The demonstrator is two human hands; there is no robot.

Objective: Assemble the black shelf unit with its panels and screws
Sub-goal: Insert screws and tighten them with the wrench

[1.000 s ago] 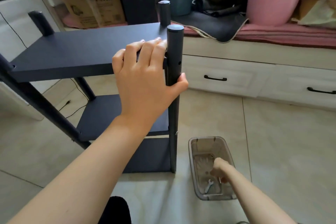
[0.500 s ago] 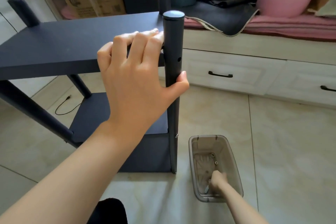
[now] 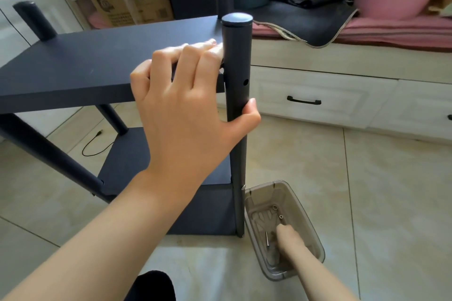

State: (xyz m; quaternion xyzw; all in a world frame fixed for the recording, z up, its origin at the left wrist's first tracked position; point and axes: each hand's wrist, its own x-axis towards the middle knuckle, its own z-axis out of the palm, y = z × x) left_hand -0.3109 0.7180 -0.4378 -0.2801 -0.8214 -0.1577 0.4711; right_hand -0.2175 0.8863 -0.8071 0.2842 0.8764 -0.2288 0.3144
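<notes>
The left hand (image 3: 186, 115) clasps the near corner of the black shelf unit (image 3: 97, 66): its fingers (image 3: 208, 56) lie curled over the top panel's edge, and the thumb presses the round upright post (image 3: 237, 85). The right hand (image 3: 291, 239) reaches into a clear plastic bin (image 3: 310, 227) on the tiled floor beside the post's foot; I cannot tell how its fingers lie. The unit stands on the floor, matte black, with flat panels and capped tubular posts. Small metal screws (image 3: 275, 208) lie in the bin.
</notes>
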